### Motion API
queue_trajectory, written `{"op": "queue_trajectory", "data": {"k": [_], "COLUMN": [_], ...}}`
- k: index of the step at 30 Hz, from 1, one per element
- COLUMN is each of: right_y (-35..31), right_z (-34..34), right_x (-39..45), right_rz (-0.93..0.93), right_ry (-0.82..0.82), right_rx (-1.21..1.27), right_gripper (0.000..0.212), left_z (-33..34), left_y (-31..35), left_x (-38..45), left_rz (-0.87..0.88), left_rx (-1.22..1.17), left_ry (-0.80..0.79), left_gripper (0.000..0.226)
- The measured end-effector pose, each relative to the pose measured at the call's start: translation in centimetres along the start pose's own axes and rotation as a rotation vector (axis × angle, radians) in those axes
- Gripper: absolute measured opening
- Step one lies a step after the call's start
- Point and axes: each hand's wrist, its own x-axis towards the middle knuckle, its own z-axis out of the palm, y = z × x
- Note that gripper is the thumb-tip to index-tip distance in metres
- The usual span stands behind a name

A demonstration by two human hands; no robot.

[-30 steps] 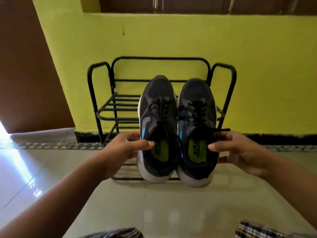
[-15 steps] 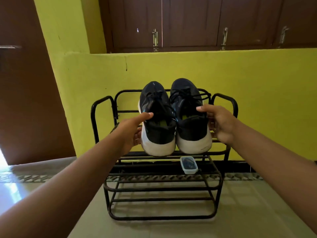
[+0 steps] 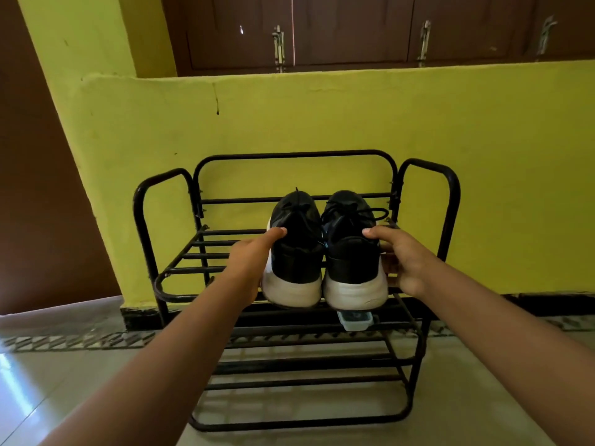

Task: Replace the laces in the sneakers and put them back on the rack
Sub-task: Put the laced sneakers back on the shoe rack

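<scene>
Head view, the only 1 supplied. The left hand grips the left sneaker at its outer side, thumb laid over the collar; the right hand grips the right sneaker likewise, thumb on the collar and fingers curled round the outer side. Both sneakers stand side by side, touching, heels toward the camera, toes toward the yellow wall, on the top tier of the black metal rack. Their white soles overhang the front bar. Whether they bear fully on the bars cannot be told.

Change noted: 1 second ago the pair was held low in front of the rack, openings facing up; half a second ago it was raised to the top tier; now it sits lower and further in. Judgement: the laces appear threaded and tied, so only release of the pair remains.

A small clear container sits on the tier below, under the right sneaker.

Markings: no brand, label or writing is legible at this moment; the insoles are hidden from view
</scene>
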Motion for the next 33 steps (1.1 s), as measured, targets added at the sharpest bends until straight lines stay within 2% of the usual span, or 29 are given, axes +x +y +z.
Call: {"op": "queue_trajectory", "data": {"k": [7,12,22,24,25,28,29,33], "right_y": [1.2,1.8,2.1,2.1,2.0,1.8,1.6,1.4], "right_z": [0.0,0.3,0.3,0.1,0.1,-0.6,-0.6,0.1], "right_x": [2.6,3.8,3.7,3.6,3.3,2.5,2.1,0.0], "right_rz": [0.007,0.024,0.041,0.017,0.001,-0.069,-0.118,-0.211], "right_ry": [0.007,-0.010,-0.015,-0.002,-0.001,-0.058,-0.087,-0.141], "right_rx": [0.065,0.069,0.009,-0.049,-0.089,-0.224,-0.268,-0.458], "right_gripper": [0.025,0.021,0.036,0.047,0.060,0.119,0.122,0.090], "left_z": [1.6,1.7,1.2,1.1,1.0,0.3,-0.1,-0.8], "left_y": [-1.3,-1.9,-2.4,-2.2,-2.2,-2.5,-2.6,-2.9], "left_x": [1.8,2.5,2.7,2.2,1.8,1.0,0.6,-1.0], "left_rz": [0.035,0.033,0.047,0.080,0.108,0.254,0.306,0.416], "left_rx": [-0.030,-0.048,0.152,0.271,0.343,0.482,0.510,0.667], "left_ry": [0.064,0.106,0.046,0.031,0.028,-0.029,-0.059,-0.105], "left_gripper": [0.032,0.035,0.050,0.057,0.064,0.091,0.095,0.091]}}
